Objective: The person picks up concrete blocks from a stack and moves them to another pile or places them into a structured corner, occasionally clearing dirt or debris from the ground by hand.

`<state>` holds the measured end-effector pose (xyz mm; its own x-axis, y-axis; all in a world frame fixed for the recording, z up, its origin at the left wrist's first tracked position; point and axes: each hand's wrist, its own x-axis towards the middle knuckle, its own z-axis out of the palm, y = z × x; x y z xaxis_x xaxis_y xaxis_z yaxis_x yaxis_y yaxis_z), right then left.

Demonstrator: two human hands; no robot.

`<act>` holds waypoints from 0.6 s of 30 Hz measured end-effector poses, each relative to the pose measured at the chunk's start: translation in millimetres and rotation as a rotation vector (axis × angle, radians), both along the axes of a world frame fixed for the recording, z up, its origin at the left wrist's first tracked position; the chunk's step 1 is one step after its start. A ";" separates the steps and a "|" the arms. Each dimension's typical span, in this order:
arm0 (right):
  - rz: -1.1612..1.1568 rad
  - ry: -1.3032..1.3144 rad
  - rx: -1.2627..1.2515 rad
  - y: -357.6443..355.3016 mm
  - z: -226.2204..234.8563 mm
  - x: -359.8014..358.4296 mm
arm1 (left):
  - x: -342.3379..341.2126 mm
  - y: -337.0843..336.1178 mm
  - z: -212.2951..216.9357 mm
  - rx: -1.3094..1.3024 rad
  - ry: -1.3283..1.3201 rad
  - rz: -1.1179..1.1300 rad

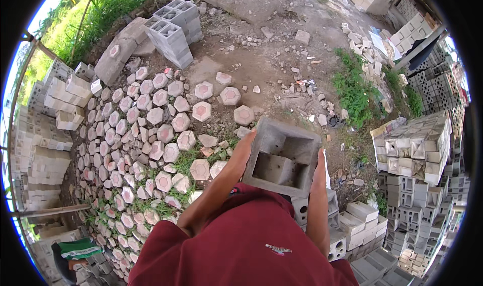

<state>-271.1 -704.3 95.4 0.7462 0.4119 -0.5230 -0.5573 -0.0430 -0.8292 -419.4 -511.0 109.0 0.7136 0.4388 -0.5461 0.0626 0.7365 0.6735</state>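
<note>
A square grey concrete ventilation block (pixel 282 157) is held up in front of my chest, tilted so that its recessed, stepped inside faces up. My left hand (pixel 246 144) is closed against its left side, and my right hand (pixel 320 162) presses on its right side. Most of the fingers are hidden along the block's sides and behind it. Below, partly covered by my right arm, stand concrete blocks with round holes (pixel 301 211).
Hexagonal paving stones (pixel 163 181) cover the ground to the left, with grass between some. Stacked grey hollow blocks (pixel 173 42) stand at the far left. On the right are a block pile (pixel 413 152) and a weedy patch (pixel 354 92). Rubble (pixel 303 37) lies ahead.
</note>
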 end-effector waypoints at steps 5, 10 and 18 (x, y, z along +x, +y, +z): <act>0.156 0.110 0.068 32.1 -42.5 83.4 | 58.3 23.1 4.5 -0.078 0.066 0.094; 0.330 0.209 0.206 94.3 -8.8 178.2 | 140.6 56.7 -32.6 0.043 -0.011 0.214; 0.449 0.247 0.293 155.8 17.7 283.5 | 227.5 77.0 12.4 0.017 -0.061 0.412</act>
